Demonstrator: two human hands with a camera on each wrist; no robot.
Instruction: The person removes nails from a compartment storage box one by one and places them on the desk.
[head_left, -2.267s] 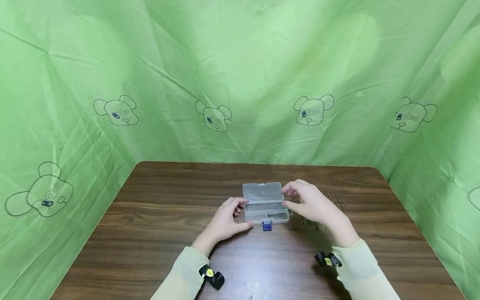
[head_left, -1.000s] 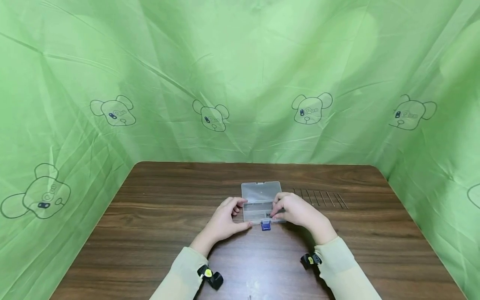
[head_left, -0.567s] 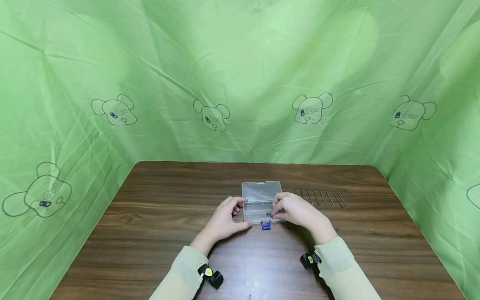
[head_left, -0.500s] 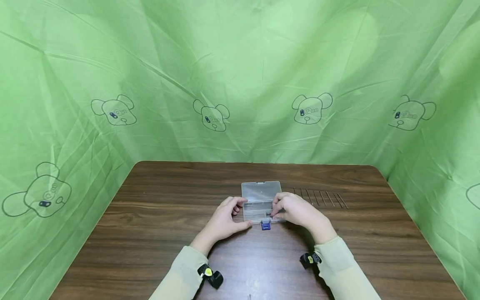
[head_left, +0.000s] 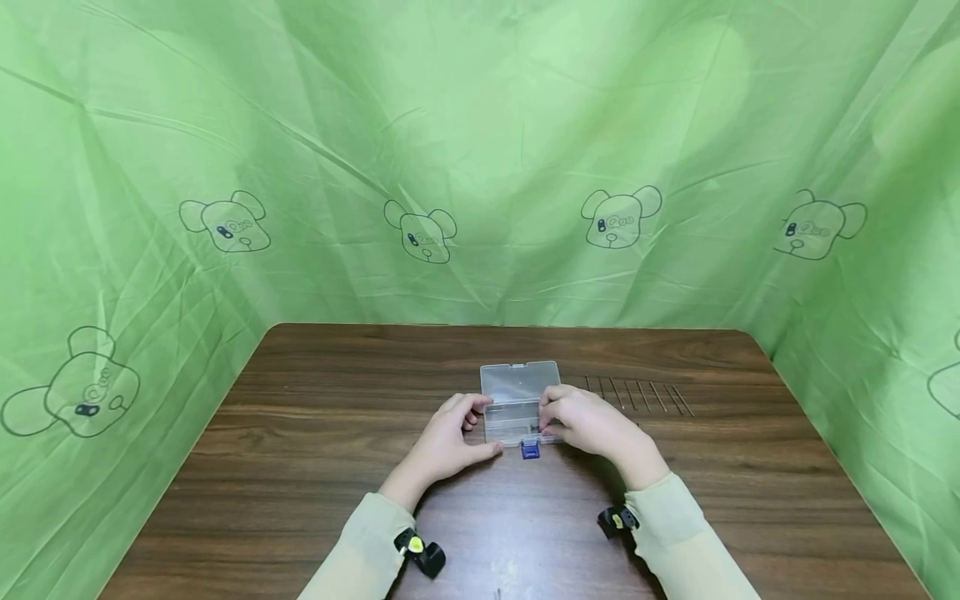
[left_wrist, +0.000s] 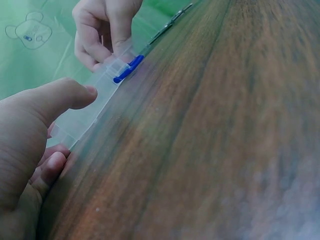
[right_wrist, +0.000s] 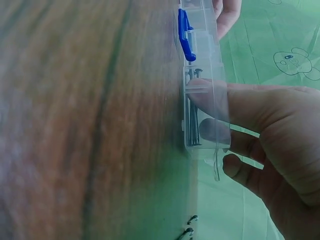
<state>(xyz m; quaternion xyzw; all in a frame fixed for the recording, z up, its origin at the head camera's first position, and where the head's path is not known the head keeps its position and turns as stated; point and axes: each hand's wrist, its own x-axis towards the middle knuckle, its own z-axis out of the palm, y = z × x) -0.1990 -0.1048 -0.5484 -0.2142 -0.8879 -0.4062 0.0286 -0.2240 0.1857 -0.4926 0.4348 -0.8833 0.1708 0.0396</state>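
Now both hands grip the clear box.
My left hand (head_left: 448, 439) and right hand (head_left: 592, 421) clasp its ends; the clear box (head_left: 512, 403) lies crosswise on the table (head_left: 315, 467), blue latch (head_left: 530, 450) facing me.

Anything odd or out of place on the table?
Nothing stands out. The clear plastic box sits square with its lid open, nails lying tidily in its right compartment. The spare nails lie in a neat row on the table. Both hands hold the box.

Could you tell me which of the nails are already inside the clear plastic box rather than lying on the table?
The nails in the box lie in the clear box near its blue latch, under the right hand; the others lie in a row on the table.
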